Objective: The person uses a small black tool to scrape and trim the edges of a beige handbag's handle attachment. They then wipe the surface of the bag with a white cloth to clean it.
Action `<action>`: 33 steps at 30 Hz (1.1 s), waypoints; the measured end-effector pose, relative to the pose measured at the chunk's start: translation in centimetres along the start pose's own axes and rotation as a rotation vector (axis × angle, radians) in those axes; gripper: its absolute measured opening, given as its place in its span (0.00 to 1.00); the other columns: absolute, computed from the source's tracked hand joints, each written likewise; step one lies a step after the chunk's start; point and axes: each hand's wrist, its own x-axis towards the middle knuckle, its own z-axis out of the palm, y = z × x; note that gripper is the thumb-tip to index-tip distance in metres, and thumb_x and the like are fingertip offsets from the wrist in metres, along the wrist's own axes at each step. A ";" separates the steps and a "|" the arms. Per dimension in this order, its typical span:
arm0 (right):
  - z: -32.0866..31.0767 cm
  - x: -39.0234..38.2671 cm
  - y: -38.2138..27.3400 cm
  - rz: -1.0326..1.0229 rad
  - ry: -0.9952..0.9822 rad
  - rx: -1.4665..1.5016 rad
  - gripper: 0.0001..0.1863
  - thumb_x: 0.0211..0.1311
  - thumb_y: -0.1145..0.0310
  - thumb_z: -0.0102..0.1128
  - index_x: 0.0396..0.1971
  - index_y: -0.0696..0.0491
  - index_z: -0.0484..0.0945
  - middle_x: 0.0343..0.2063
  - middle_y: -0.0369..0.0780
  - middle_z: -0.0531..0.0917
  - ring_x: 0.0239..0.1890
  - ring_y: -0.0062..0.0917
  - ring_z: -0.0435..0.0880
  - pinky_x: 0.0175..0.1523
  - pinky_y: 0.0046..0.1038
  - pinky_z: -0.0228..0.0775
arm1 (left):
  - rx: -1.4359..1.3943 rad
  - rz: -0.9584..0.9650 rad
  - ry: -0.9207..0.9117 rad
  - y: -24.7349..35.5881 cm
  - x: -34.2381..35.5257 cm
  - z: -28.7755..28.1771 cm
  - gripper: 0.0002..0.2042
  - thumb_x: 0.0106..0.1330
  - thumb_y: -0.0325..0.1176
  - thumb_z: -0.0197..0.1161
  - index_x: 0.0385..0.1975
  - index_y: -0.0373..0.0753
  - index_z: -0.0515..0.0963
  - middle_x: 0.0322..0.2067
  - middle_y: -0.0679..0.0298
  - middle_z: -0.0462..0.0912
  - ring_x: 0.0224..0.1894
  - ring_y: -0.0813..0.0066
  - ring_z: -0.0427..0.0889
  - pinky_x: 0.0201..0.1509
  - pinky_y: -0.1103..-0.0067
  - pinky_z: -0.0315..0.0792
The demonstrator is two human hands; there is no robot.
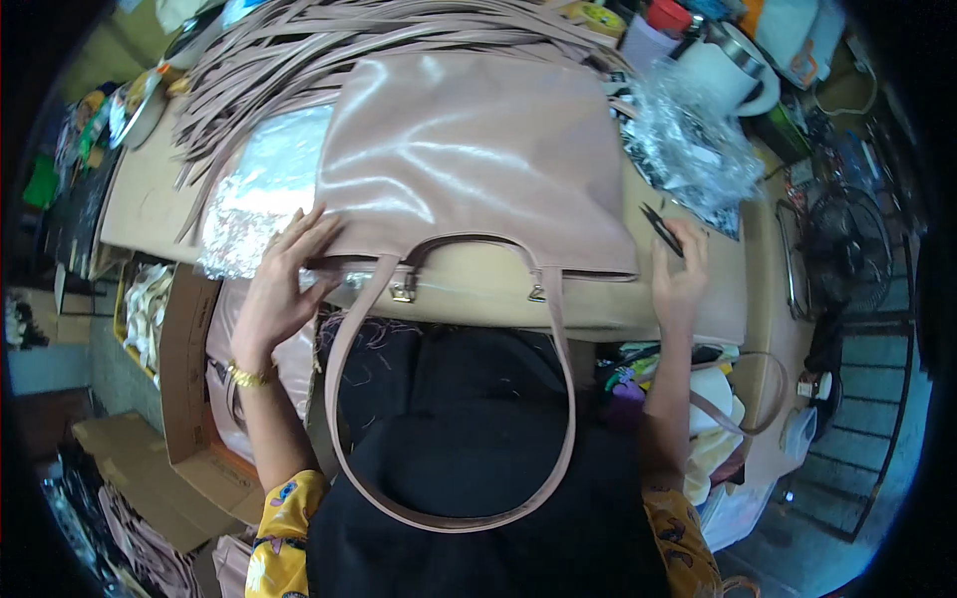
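Observation:
A dusty-pink handbag (469, 149) lies flat on the beige worktable (688, 299), its opening toward me. The bag's looped handle (344, 359) hangs over the table's front edge onto my black apron, with a metal buckle (403, 286) at one end and another near the other end. My left hand (291, 264) rests on the bag's left front corner, fingers stretched over its upper side and thumb near the edge. Right of the bag, my right hand (684, 261) is closed around small dark thread snips (661, 229), whose blades point up and left, away from the bag.
A heap of long pink strips (269, 70) covers the far left of the table. Clear plastic sheeting (264, 189) lies beside the bag. Crumpled plastic wrap (693, 130) and a white kettle (733, 75) stand at the back right. Below left is an open cardboard box (189, 369); a fan (847, 239) stands right.

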 end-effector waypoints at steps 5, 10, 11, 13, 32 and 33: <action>1.6 -0.4 -3.9 -0.284 -0.211 -0.103 0.16 0.53 0.76 0.66 0.44 0.55 0.82 0.49 0.46 0.81 0.53 0.40 0.77 0.59 0.38 0.66 | -0.192 0.047 0.269 -3.5 0.8 3.8 0.13 0.60 0.28 0.66 0.46 0.38 0.82 0.50 0.56 0.82 0.57 0.56 0.78 0.59 0.70 0.73; 3.3 3.1 -3.1 0.036 -0.402 -0.127 0.08 0.61 0.68 0.61 0.29 0.57 0.83 0.29 0.43 0.85 0.33 0.33 0.80 0.41 0.34 0.70 | -0.169 -0.184 0.278 -3.5 3.1 3.0 0.15 0.67 0.41 0.64 0.30 0.33 0.82 0.17 0.56 0.80 0.18 0.71 0.77 0.25 0.73 0.69; 4.1 4.5 -2.3 0.136 -0.483 -0.062 0.10 0.63 0.67 0.60 0.27 0.58 0.82 0.24 0.42 0.83 0.29 0.31 0.79 0.38 0.33 0.68 | -0.200 -0.300 0.130 -3.0 4.1 2.4 0.18 0.68 0.45 0.62 0.28 0.32 0.81 0.15 0.57 0.78 0.17 0.74 0.75 0.24 0.74 0.67; 5.4 6.6 -1.4 0.299 -0.644 0.008 0.15 0.66 0.64 0.58 0.24 0.59 0.81 0.19 0.41 0.81 0.23 0.27 0.76 0.34 0.31 0.66 | -0.371 -0.397 0.012 -5.2 5.2 2.6 0.22 0.70 0.47 0.59 0.26 0.31 0.80 0.14 0.61 0.76 0.17 0.77 0.72 0.23 0.75 0.66; -0.8 0.8 -7.9 -0.262 -0.568 -0.329 0.62 0.28 0.59 0.82 0.69 0.54 0.56 0.66 0.46 0.63 0.70 0.40 0.58 0.73 0.54 0.41 | -0.557 -0.278 -0.193 -7.7 6.5 2.2 0.23 0.67 0.41 0.63 0.53 0.29 0.73 0.29 0.64 0.79 0.30 0.77 0.74 0.36 0.76 0.71; -0.3 0.1 -7.7 -0.292 -0.505 -0.396 0.65 0.26 0.57 0.83 0.71 0.54 0.54 0.66 0.46 0.63 0.71 0.42 0.57 0.73 0.58 0.39 | -0.662 -0.150 -0.260 -7.8 5.7 1.7 0.28 0.62 0.40 0.69 0.57 0.30 0.71 0.32 0.63 0.79 0.33 0.76 0.76 0.40 0.76 0.72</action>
